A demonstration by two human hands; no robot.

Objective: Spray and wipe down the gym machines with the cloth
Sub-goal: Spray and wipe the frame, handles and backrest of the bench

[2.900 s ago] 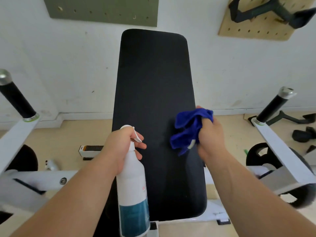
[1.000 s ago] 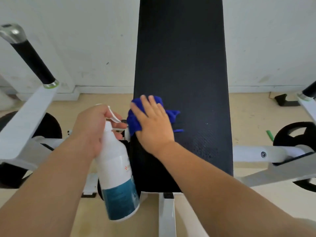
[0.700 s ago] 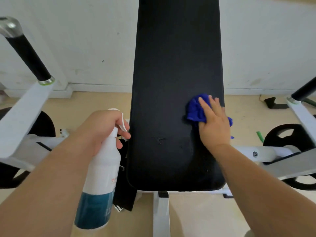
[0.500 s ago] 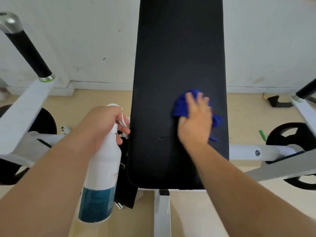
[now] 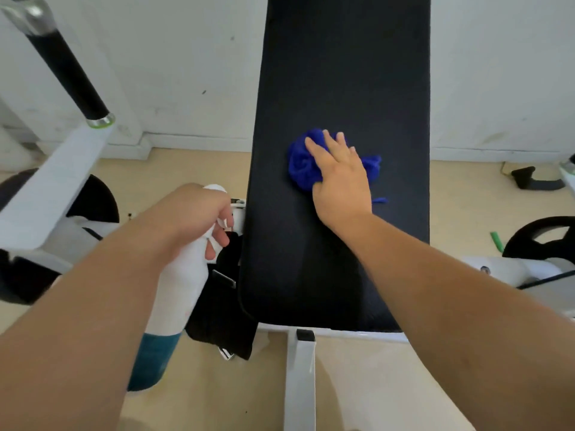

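- The blue cloth (image 5: 300, 165) lies bunched on the black bench pad (image 5: 342, 73), about midway across its width, under the right hand (image 5: 341, 185).
- The right hand presses flat on the cloth with fingers straight and slightly spread. Folds of cloth show past the fingertips and on both sides of the palm.
- The left hand (image 5: 190, 216) is curled round the neck of the spray bottle (image 5: 177, 293), a finger at the trigger. The bottle hangs just beside the pad's left edge, off the pad, its teal lower part toward the floor.
- The pad runs lengthwise away from the camera on a white frame (image 5: 300, 377).
- A black-gripped handle (image 5: 67, 73) rises at far left, and a black weight plate (image 5: 541, 237) sits at right.
- The floor (image 5: 199, 169) is beige and the wall (image 5: 186, 57) behind is white and scuffed.
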